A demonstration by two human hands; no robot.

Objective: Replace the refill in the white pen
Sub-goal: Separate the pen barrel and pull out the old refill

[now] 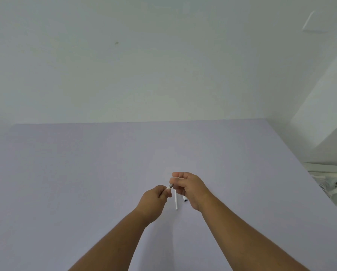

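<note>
Pale lilac table [85, 182] runs to a bare white wall, and above it the left hand [156, 200] pinches the white pen [167, 188] while the right hand [187, 187] closes on its silver tip piece [171, 186]. A thin white refill [176, 200] and a small white cap [184, 198] lie just beneath. Judging by the grip, the tip is being unscrewed or refitted: best kept in line with the barrel, turned lightly.
</note>
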